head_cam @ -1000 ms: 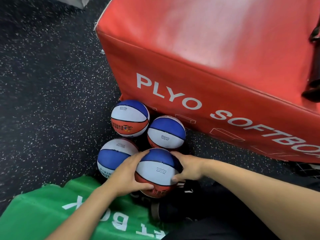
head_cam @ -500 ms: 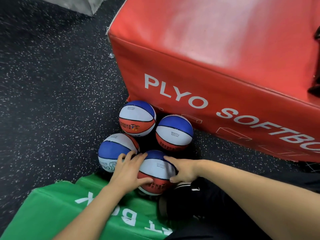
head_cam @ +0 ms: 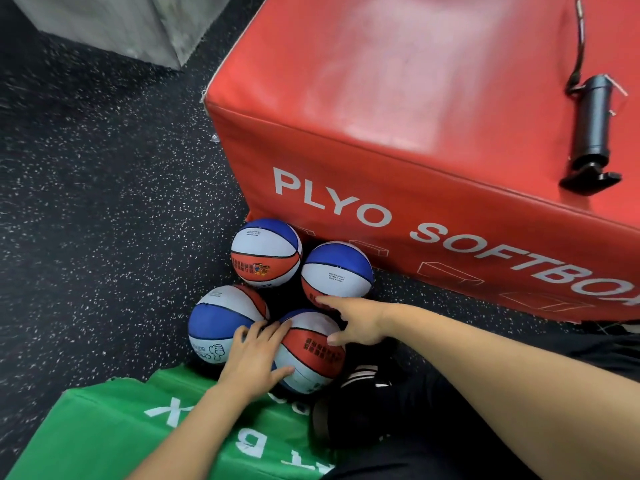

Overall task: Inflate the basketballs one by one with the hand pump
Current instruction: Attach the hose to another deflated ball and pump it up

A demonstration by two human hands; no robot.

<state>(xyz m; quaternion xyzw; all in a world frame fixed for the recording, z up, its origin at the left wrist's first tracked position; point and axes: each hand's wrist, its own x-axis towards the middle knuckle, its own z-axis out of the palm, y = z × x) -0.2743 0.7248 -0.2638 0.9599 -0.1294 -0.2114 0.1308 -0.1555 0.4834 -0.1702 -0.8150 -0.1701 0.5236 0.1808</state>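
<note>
The right hand (head_cam: 360,325) has let go of the nearest ball (head_cam: 311,351); its forefinger now reaches ahead to the ball beyond (head_cam: 337,270). The nearest ball has turned, red panel uppermost.

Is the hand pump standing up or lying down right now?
Lying down. The hand pump rests on its side on top of the red soft box, untouched by either hand.

Evenly and fairly brightly lit from overhead. Pale, washed-out glare across the top of the big red vinyl plyo box (head_cam: 398,81). Soft dark shadow pooled below its front face. Straight box edges bowed by wide-angle distortion. Slight motion blur and softness toward the corners.
</note>
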